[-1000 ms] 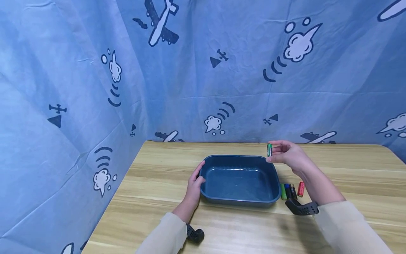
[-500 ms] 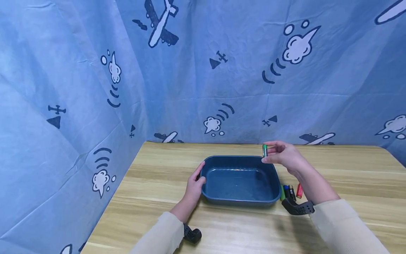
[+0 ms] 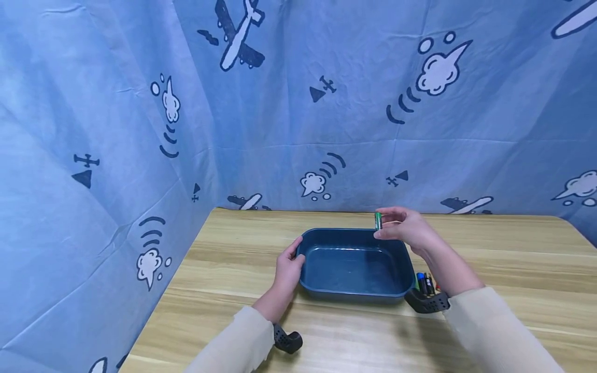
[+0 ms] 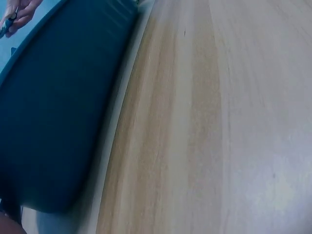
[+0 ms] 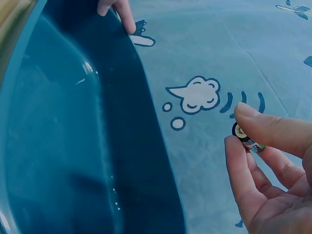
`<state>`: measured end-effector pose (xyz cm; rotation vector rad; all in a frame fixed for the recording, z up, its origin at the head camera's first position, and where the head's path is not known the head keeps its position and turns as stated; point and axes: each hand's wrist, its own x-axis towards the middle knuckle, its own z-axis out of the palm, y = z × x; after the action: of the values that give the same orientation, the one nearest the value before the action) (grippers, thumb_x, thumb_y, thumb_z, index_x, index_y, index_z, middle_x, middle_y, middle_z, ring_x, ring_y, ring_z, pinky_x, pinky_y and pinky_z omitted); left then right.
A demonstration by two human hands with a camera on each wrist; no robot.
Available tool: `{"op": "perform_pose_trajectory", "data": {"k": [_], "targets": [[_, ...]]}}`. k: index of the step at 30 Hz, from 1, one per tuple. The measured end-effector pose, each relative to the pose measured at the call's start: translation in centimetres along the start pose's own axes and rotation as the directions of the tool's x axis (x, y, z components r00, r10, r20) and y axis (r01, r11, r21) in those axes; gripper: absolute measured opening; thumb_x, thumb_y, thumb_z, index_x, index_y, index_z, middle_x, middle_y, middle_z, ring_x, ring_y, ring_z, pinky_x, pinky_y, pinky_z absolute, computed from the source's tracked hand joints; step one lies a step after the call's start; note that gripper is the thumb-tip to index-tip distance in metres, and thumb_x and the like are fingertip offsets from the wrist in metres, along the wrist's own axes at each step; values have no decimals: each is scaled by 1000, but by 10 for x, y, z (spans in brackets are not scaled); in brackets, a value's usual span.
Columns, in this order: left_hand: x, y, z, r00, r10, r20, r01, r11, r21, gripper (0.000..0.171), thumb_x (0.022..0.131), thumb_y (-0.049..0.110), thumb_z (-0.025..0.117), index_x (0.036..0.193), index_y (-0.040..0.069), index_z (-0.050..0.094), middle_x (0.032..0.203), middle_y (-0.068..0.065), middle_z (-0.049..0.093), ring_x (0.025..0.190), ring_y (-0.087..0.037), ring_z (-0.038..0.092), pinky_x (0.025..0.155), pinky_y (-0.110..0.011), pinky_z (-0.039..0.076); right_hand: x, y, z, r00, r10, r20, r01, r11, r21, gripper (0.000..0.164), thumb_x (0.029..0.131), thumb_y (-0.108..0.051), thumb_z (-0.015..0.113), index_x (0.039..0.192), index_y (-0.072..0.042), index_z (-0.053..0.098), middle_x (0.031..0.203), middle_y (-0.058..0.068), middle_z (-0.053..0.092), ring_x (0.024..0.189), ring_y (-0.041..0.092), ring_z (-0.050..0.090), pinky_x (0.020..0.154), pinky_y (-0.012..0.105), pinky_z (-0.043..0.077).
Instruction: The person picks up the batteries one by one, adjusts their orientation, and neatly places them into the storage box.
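Note:
My right hand (image 3: 404, 227) pinches a green battery (image 3: 378, 221) between thumb and fingers, holding it upright over the far right corner of a dark blue rectangular basin (image 3: 356, 297). In the right wrist view one round end of the battery (image 5: 240, 130) shows beside the thumb. My left hand (image 3: 287, 267) grips the left rim of the basin, fingers outside and thumb over the edge. The basin stands on the table, and its inside holds nothing that I can see.
Right of the basin lie several more batteries, among them a blue-topped black one (image 3: 422, 283), partly hidden by the right wrist's black camera mount (image 3: 426, 302). The wooden table (image 3: 224, 259) meets a blue printed curtain (image 3: 261, 155) at the back.
My right hand has moved left with the battery, from beside the basin's far right corner to over it. The left hand keeps its grip on the rim.

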<state>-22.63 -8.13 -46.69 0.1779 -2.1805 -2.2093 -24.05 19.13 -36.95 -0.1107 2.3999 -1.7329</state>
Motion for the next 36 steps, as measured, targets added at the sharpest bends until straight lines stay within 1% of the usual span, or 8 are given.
{"op": "perform_pose_trajectory", "data": {"k": [4, 8, 14, 22, 27, 32, 34, 36], "targets": [[1, -1, 1, 999, -28, -22, 29, 1000, 11, 48, 86, -4, 44, 131, 8, 53, 140, -11, 43, 133, -27, 31, 106, -40, 28, 1, -1, 4, 1000, -1, 17, 0, 999, 43, 66, 77, -7, 73, 134, 3, 42, 128, 25, 42, 90, 17, 58, 82, 33, 52], [2, 0, 1, 999, -21, -26, 21, 1000, 8, 47, 85, -3, 43, 130, 7, 54, 139, -11, 44, 133, -26, 32, 107, -40, 28, 4, 0, 9, 1000, 2, 24, -4, 997, 81, 66, 77, -6, 72, 135, 3, 41, 129, 25, 42, 89, 16, 59, 82, 31, 52], [2, 0, 2, 1000, -4, -24, 4, 1000, 9, 48, 85, -4, 43, 130, 5, 54, 139, -12, 45, 132, -27, 33, 107, -41, 28, 11, -2, 19, 999, -1, 35, -3, 992, 122, 66, 77, -3, 71, 135, 3, 40, 123, 22, 44, 85, 15, 60, 81, 32, 53], [2, -2, 1, 1000, -17, -20, 17, 1000, -18, 49, 84, -3, 44, 131, 7, 54, 139, -9, 45, 133, -25, 32, 107, -38, 28, 17, -3, 31, 999, -15, 44, 7, 983, 185, 66, 75, 2, 71, 134, 6, 40, 112, 18, 47, 80, 14, 61, 76, 30, 54], [2, -3, 0, 1000, -19, -18, 19, 1000, -17, 49, 84, -2, 44, 131, 8, 54, 140, -9, 44, 132, -26, 33, 106, -39, 29, 19, -2, 34, 999, 5, 38, -12, 983, 184, 65, 76, 2, 70, 134, 5, 41, 107, 15, 48, 80, 15, 61, 81, 34, 53], [2, -3, 0, 1000, -19, -17, 19, 1000, -12, 50, 84, -2, 44, 131, 9, 53, 140, -9, 43, 132, -27, 33, 105, -39, 29, 21, 0, 35, 999, 37, 36, -42, 984, 173, 64, 77, 1, 70, 134, 1, 42, 112, 18, 46, 83, 18, 60, 90, 45, 47], [2, -3, 0, 1000, -17, -20, 17, 1000, -14, 49, 83, -2, 44, 131, 8, 54, 140, -9, 44, 132, -26, 33, 105, -38, 30, 22, 0, 37, 998, 45, 35, -51, 984, 170, 64, 76, 0, 71, 134, 1, 42, 115, 19, 45, 85, 19, 59, 90, 45, 47], [1, -3, 0, 1000, -3, -22, 3, 1000, -11, 50, 83, -3, 44, 131, 7, 54, 139, -11, 44, 132, -27, 34, 105, -38, 30, 23, 0, 38, 998, 52, 33, -57, 984, 169, 65, 76, 0, 71, 135, 0, 43, 116, 20, 45, 86, 19, 59, 87, 41, 49]]}}
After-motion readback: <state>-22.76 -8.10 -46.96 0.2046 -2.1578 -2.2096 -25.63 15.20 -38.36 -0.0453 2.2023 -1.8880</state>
